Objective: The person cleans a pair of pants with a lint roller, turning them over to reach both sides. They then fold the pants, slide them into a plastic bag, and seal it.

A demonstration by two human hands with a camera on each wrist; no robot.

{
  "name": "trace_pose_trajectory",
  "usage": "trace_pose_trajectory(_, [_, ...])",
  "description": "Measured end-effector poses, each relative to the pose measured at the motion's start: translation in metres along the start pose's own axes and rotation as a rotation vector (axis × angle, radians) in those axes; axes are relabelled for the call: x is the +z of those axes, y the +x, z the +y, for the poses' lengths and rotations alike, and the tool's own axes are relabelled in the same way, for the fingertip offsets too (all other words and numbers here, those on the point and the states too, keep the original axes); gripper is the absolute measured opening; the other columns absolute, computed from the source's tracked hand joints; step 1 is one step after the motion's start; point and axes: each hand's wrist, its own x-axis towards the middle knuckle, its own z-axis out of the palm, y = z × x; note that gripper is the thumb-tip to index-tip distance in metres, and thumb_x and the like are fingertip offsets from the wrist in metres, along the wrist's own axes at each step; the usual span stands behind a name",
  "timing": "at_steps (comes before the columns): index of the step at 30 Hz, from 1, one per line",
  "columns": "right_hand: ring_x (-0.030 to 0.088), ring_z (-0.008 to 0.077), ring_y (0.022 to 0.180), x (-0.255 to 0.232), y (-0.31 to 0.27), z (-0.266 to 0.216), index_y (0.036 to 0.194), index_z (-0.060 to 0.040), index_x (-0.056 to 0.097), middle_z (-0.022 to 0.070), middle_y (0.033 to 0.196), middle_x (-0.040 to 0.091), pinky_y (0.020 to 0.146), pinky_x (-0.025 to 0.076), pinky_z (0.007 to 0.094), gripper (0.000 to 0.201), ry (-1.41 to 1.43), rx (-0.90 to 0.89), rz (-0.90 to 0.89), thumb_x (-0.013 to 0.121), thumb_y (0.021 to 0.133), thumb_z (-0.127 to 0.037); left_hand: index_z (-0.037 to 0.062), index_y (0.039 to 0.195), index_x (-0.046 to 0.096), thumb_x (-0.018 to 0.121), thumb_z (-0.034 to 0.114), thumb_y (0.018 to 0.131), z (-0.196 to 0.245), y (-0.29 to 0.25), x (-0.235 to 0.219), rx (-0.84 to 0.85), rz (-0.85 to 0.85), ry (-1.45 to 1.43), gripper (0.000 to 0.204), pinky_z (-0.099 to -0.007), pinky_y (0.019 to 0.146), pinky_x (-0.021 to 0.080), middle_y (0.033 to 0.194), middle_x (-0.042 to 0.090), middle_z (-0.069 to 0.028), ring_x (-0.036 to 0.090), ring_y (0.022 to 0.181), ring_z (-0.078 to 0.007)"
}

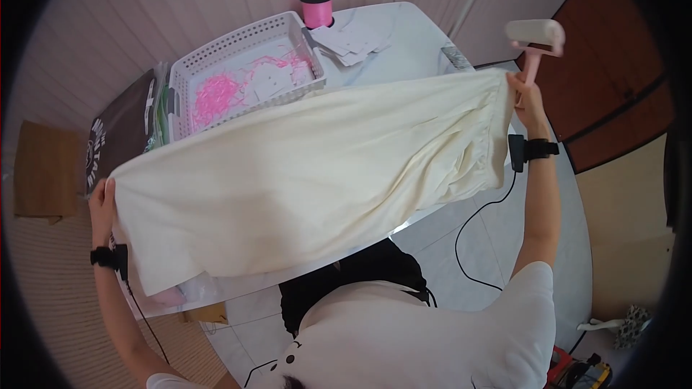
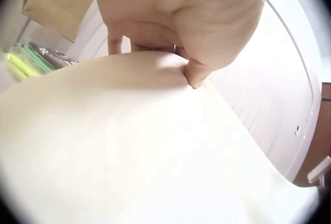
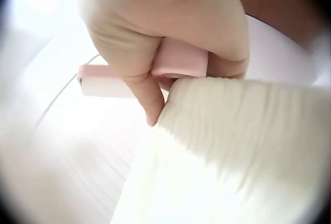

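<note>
Spanning the middle of the frame, a cream cloth with a gathered band at its right end is held out lengthwise between two hands, its surface spread nearly smooth at the left and creased in slanting folds at the right. At the left edge of the frame, the cloth's corner is pinched by the left hand, its grip closed between thumb and fingers, as is seen at the top of the left wrist view. At the upper right, the gathered band is grasped by the right hand; in the same grip the pink handle of a lint roller is held, its white cylinder raised above the fingers. In the right wrist view, the band is seen puckered beside the thumb, with the handle lodged in the hand. A white counter is partly covered by the cloth. Behind it, at upper centre left, pink shredded strands and white paper are contained in a perforated white basket. To the basket's right, a spool of pink ribbon is stood upright near scattered white cards. At the left, a dark packaged item printed with white lettering is placed beside the basket, and a brown paper bag is seen at the far left edge.
</note>
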Motion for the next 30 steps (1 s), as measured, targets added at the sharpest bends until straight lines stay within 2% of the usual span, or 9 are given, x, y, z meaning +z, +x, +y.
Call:
trace_pose_trajectory(4, [0.04,0.0046,0.056,0.018,0.031,0.007,0.065,-0.0121,0.049,-0.0058,0.064,0.044,0.051,0.028,0.0227,0.029,0.155,0.009,0.057,0.072,0.081,-0.011,-0.0019,0.084,0.055,0.053,0.022,0.095,0.018,0.017,0.028,0.037,0.083,0.161,0.027,-0.0254,0.063,0.039,0.066,0.044,-0.0046,0.043,0.067,-0.0107])
trace_pose_trajectory(8, [0.04,0.0081,0.054,0.026,0.055,0.041,0.069,-0.0077,0.053,-0.0035,0.065,0.047,0.049,0.028,0.0263,0.024,-0.236,0.062,0.179,0.074,0.078,-0.015,-0.0022,0.094,0.057,0.056,0.018,0.091,0.006,0.025,0.056,0.071,0.064,0.319,0.021,-0.0334,0.073,0.043,0.084,0.054,-0.0151,0.054,0.078,-0.0241])
trace_pose_trajectory(11, [0.055,0.0141,0.065,0.022,0.054,0.055,0.083,-0.0012,0.06,0.0032,0.076,0.057,0.058,0.044,0.0275,0.027,-0.355,0.127,0.108,0.075,0.077,-0.023,-0.0002,0.111,0.055,0.058,0.017,0.089,0.008,0.018,0.056,0.065,0.016,0.408,0.028,-0.0373,0.087,0.042,0.114,0.053,-0.0198,0.053,0.101,-0.0307])
trace_pose_trajectory(14, [0.062,0.0179,0.084,0.005,0.031,0.048,0.098,0.0035,0.06,0.0088,0.09,0.063,0.072,0.05,0.0314,0.045,-0.513,0.147,0.028,0.073,0.078,-0.035,0.0008,0.119,0.052,0.058,0.019,0.089,-0.045,0.003,0.027,0.221,0.239,0.464,0.035,-0.0383,0.093,0.04,0.118,0.052,-0.0206,0.05,0.109,-0.0331])
trace_pose_trajectory(15, [0.062,0.0194,0.085,-0.004,0.022,0.046,0.1,0.0043,0.06,0.0103,0.091,0.063,0.072,0.051,0.0324,0.05,-0.598,0.152,0.037,0.074,0.077,-0.038,-0.0009,0.127,0.047,0.061,0.028,0.088,-0.05,-0.008,0.013,-0.018,0.204,0.415,0.051,-0.039,0.098,0.037,0.123,0.049,-0.0226,0.046,0.118,-0.0342])
trace_pose_trajectory(18, [0.062,0.0209,0.089,-0.017,-0.026,0.035,0.106,0.0059,0.059,0.0121,0.094,0.063,0.07,0.051,0.0335,0.063,-0.674,0.23,0.028,0.074,0.074,-0.046,-0.006,0.131,0.042,0.063,0.041,0.085,-0.122,-0.045,-0.024,-0.242,0.232,0.437,0.069,-0.0395,0.097,0.039,0.127,0.047,-0.0267,0.047,0.119,-0.0341])
trace_pose_trajectory(21, [0.062,0.0208,0.089,-0.017,-0.065,0.035,0.11,0.006,0.058,0.0129,0.094,0.064,0.068,0.05,0.0328,0.07,-0.733,0.353,-0.026,0.073,0.073,-0.052,-0.009,0.134,0.039,0.063,0.053,0.082,-0.107,-0.084,-0.03,-0.629,-0.015,0.161,0.085,-0.0367,0.097,0.04,0.128,0.048,-0.0269,0.05,0.118,-0.0301])
trace_pose_trajectory(24, [0.064,0.0197,0.082,-0.001,-0.088,0.042,0.111,0.0068,0.059,0.0121,0.094,0.066,0.069,0.051,0.0327,0.062,-0.749,0.438,-0.068,0.073,0.076,-0.043,-0.0125,0.131,0.04,0.063,0.057,0.079,-0.048,-0.092,-0.014,-0.624,-0.125,0.309,0.091,-0.0361,0.098,0.04,0.127,0.051,-0.0281,0.053,0.116,-0.0325])
trace_pose_trajectory(30, [0.061,0.0149,0.072,-0.009,-0.081,0.087,0.1,0.0071,0.065,0.0102,0.083,0.068,0.064,0.049,0.0288,0.043,-0.829,0.257,-0.08,0.075,0.076,-0.028,-0.0124,0.118,0.052,0.067,0.049,0.079,-0.038,-0.099,0.019,-0.525,0.172,0.347,0.074,-0.0385,0.094,0.043,0.118,0.058,-0.0273,0.055,0.112,-0.0368])
